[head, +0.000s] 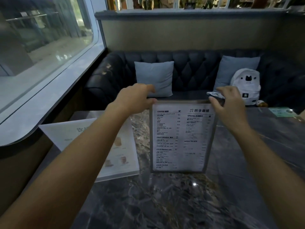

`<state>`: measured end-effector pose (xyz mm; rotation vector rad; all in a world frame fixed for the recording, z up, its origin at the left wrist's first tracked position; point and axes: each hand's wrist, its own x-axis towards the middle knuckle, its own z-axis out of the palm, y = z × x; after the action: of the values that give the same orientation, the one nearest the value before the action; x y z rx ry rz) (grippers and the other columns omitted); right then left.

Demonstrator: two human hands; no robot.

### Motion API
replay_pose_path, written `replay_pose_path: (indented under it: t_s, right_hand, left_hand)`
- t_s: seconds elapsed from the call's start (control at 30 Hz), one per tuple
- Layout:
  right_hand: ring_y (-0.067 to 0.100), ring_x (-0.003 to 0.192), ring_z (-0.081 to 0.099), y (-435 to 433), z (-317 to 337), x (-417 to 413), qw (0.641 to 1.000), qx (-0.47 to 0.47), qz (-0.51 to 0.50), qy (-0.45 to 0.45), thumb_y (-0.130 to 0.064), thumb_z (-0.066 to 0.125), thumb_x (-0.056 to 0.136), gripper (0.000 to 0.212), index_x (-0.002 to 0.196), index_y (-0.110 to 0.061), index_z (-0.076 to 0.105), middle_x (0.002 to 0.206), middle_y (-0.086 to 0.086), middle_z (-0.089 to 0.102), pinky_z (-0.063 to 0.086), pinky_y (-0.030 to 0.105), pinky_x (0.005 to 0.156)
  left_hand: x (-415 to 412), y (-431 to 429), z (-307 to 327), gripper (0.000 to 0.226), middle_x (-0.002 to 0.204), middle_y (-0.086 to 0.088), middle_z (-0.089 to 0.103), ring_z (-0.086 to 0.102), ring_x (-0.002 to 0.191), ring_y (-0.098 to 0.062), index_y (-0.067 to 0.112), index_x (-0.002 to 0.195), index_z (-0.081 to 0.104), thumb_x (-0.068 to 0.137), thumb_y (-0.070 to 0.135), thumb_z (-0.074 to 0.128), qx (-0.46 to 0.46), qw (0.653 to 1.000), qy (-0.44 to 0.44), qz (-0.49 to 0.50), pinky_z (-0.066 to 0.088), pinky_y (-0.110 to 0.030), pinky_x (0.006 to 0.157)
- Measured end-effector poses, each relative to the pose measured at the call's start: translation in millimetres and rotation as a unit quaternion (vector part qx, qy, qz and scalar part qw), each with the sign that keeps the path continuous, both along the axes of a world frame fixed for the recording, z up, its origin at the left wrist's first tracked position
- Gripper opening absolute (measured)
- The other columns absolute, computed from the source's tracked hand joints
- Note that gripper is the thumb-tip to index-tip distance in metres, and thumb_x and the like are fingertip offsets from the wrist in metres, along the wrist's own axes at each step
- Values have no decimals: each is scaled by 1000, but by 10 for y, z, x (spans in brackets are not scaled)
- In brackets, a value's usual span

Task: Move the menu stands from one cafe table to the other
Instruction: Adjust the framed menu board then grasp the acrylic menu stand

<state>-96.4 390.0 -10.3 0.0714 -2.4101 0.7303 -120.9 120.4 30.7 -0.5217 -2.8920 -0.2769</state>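
Both hands, left hand point(137, 98) and right hand point(228, 104), pinch the top corners of the upright menu stand point(180, 138) on the marble table point(165, 204).

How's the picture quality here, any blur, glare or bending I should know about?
Head view: dim overall; the upright menu stand has readable headings but smeared small print; small glare spots on the marble table; the near table edge is motion-blurred; the wide lens bows the window frame at left.
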Motion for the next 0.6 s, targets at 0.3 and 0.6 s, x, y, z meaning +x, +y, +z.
replay_pose_path:
  t_s: [0.3,0.6]
  right_hand:
    - [19,97,53,-959,-112,103,976,-70,202,-30,-24,59,84,36,115,-7,52,114,10,50,45,33,83]
    - [11,101,51,-1788,-523,175,913,-63,365,-171,-44,52,84,42,121,-26,44,113,-9,44,45,30,79]
  left_hand:
    - [638,-1072,219,29,92,1,67,62,87,-18,25,106,61,84,44,58,214,966,103,97,52,-42,81]
    - [1111,-1763,-428,68,134,-1,38,39,118,-8,25,135,32,78,44,64,414,877,119,215,33,-13,88]
